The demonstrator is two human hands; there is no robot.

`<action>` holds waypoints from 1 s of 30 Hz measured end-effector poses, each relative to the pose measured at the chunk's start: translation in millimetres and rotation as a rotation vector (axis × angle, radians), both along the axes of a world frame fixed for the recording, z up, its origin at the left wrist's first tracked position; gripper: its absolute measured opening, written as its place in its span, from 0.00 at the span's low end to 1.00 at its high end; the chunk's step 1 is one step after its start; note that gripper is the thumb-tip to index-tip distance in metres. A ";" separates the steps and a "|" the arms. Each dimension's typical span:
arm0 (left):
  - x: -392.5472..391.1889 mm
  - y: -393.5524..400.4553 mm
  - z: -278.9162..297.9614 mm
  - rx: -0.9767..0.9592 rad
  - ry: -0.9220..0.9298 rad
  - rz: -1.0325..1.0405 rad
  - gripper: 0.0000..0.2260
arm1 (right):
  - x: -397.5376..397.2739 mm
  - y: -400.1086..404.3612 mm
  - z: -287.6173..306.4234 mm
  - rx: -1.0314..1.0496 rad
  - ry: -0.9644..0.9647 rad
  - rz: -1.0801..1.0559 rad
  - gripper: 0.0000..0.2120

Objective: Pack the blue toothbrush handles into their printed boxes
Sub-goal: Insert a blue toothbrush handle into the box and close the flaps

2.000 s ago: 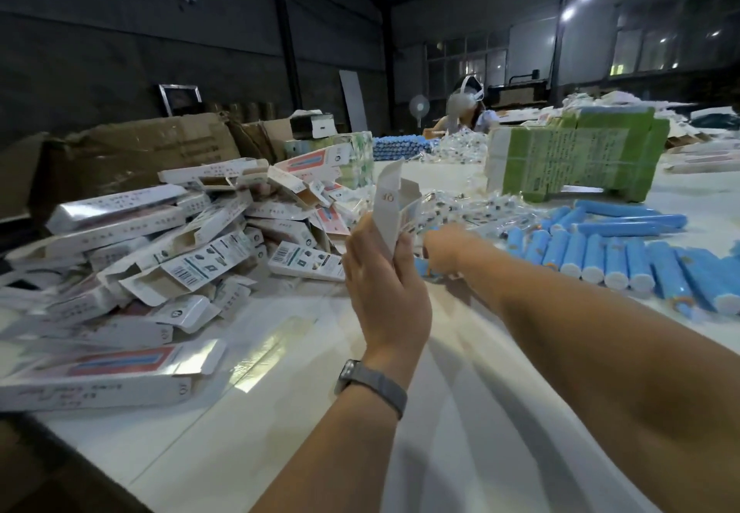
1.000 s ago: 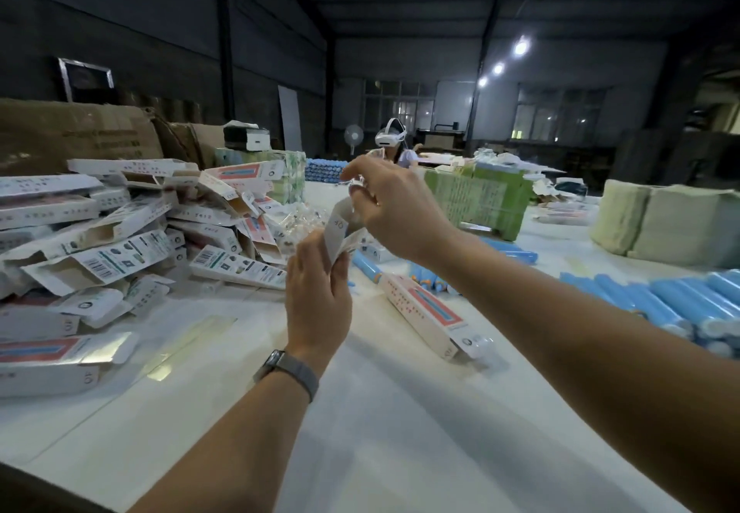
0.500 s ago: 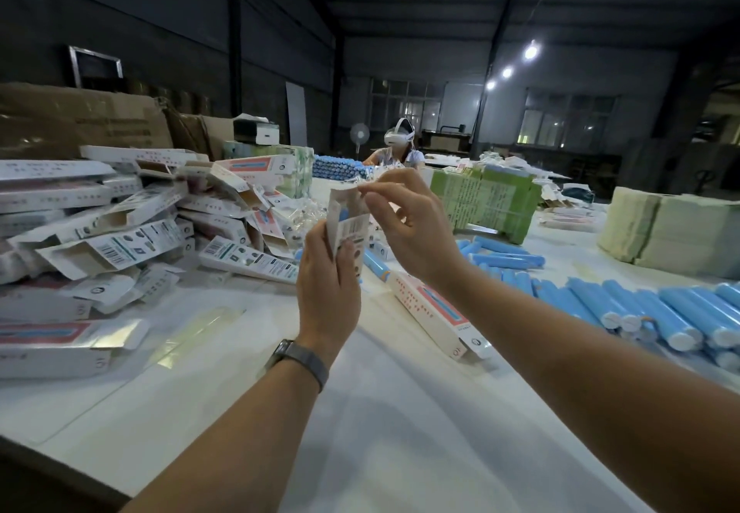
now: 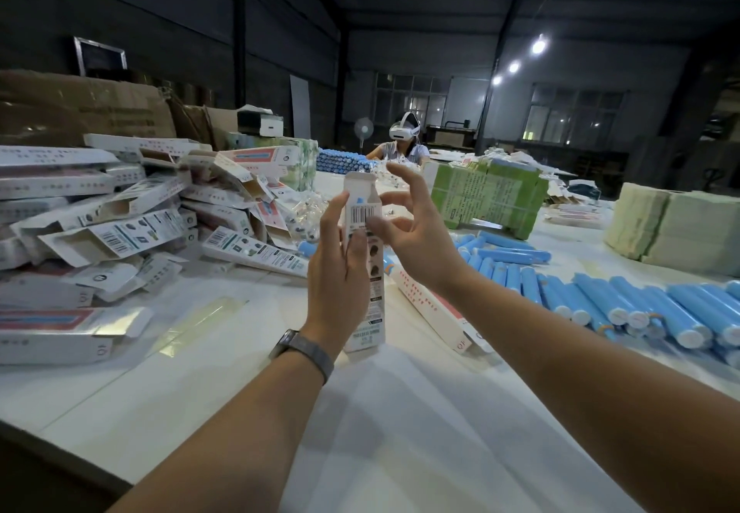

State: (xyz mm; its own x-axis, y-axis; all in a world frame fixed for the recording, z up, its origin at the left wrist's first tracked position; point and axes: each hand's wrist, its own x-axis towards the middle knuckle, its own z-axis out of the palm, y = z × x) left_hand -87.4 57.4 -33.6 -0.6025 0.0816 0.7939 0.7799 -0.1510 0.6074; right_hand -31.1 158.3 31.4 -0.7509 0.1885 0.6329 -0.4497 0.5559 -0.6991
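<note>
My left hand [image 4: 337, 272] grips a printed white box [image 4: 365, 272] held upright over the table, its top flap open. Something blue shows inside the open top. My right hand [image 4: 412, 232] hovers at the box's upper right, fingers spread, its thumb touching the barcode panel. Blue toothbrush handles [image 4: 624, 308] lie in rows on the table to the right. Another printed box [image 4: 434, 308] lies flat just behind the one I hold.
A heap of open printed boxes [image 4: 120, 228] fills the left of the white table [image 4: 400, 432]. Green leaflet bundles [image 4: 488, 200] and pale stacks [image 4: 676, 228] stand at the back right. A person wearing a headset [image 4: 404, 144] sits at the far end.
The box now stands lower and straighter in my left hand. My right hand has let go of the top flap and opened its fingers beside the box.
</note>
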 end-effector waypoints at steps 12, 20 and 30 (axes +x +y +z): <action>4.4 -0.5 2.1 0.060 0.013 -0.134 0.15 | 17.5 0.1 -6.4 -0.037 0.049 0.034 0.20; 7.3 -1.7 3.4 0.053 -0.007 -0.164 0.13 | 22.3 0.2 -8.9 0.006 0.024 0.023 0.15; 11.1 -4.8 4.8 0.041 0.003 -0.156 0.10 | 24.9 -1.8 -8.5 -0.021 0.031 0.040 0.15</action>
